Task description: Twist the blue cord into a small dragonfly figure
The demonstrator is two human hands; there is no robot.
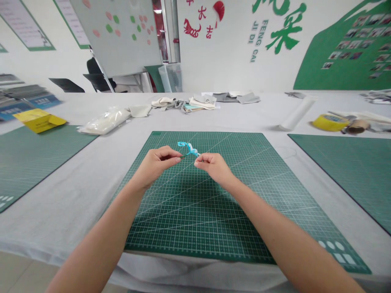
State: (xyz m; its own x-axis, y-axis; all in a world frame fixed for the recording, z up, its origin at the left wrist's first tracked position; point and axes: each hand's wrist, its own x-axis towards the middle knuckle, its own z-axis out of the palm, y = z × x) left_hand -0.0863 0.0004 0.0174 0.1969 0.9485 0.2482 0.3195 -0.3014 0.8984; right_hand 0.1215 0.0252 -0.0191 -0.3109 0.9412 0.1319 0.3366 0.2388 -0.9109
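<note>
A small bright-blue curled craft piece with white beads (191,149) is held up over a green cutting mat (195,228). My left hand (159,162) pinches a thin dark-green strand that runs to the piece's left side. At the piece's lower right end, my right hand (214,167) has thumb and forefinger closed together; the tip between them is mostly hidden. Both hands are raised above the mat, with their shadow below. What the piece is made of is too small to tell.
More cutting mats lie at left (36,158) and right (345,171). Toward the back are a yellow box (39,120), a clear plastic packet (105,121), folded cloth pieces (201,102), a white roll (297,114) and yellow tape (330,122). The table's front edge is near me.
</note>
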